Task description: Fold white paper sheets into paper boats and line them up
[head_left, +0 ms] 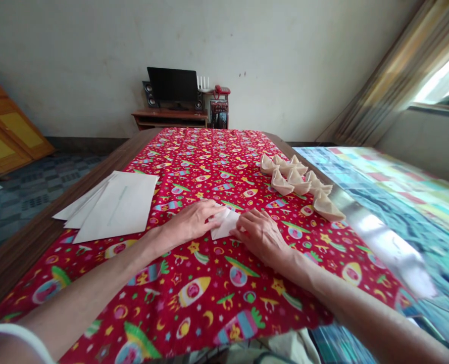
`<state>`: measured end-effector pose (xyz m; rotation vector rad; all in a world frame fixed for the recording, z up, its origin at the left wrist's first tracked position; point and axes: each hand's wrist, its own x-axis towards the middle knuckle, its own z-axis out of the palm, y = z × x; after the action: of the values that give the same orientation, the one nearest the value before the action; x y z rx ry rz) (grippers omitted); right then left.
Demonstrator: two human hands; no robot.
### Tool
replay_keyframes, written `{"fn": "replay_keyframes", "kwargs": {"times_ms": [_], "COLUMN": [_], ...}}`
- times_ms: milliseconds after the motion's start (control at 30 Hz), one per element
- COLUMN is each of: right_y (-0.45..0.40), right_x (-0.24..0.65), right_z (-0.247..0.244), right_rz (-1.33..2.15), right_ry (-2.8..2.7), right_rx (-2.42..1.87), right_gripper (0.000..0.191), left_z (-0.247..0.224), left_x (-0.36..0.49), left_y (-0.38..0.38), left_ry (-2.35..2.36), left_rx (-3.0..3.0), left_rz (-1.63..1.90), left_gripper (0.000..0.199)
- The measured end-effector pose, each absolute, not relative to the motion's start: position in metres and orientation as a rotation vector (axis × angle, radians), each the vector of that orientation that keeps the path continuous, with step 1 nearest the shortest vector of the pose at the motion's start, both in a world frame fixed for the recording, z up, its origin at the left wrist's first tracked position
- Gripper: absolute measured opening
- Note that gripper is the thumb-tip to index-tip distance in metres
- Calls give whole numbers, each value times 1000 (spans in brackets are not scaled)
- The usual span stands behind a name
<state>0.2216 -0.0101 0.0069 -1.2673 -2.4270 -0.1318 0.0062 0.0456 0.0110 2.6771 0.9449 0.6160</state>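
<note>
A small piece of folded white paper (224,225) lies on the red patterned cloth (194,293), between my two hands. The fingers of my left hand (199,218) are closed on its left edge, with the thumb near the fold. From the other side, my right hand (262,236) has its curled fingers pressed on the paper's right edge. Some fingertips are hidden behind the knuckles. To the left lies a fanned pile of white paper sheets (133,202). Several folded cream paper shapes with pointed tips (299,182) stand grouped on the right.
The cloth covers a brown wooden table (19,253). Beyond its far end, a monitor (173,85), speakers and a red telephone (221,92) stand against the wall. A bed with a blue patterned cover (383,212) is close on the right. A yellow-orange cabinet (12,124) stands at left.
</note>
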Motion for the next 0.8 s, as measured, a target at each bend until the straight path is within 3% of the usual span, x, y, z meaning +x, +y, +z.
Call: {"fn": "replay_keyframes", "kwargs": {"times_ms": [200, 433, 800], "right_y": [-5, -10, 7], "right_x": [227, 229, 237], "right_z": [0, 1, -16], "right_rz": [-180, -97, 16], "right_ry": [-2286, -2242, -2201], "right_rx": [-1395, -1420, -1361], "right_gripper": [34, 24, 25], "left_z": [-2, -4, 9], "left_x": [1, -2, 7], "left_y": [67, 67, 69], "left_ry": [948, 944, 946], "left_rx": [2782, 2744, 2656], "left_rz": [543, 577, 421], "left_gripper": [55, 56, 57]}}
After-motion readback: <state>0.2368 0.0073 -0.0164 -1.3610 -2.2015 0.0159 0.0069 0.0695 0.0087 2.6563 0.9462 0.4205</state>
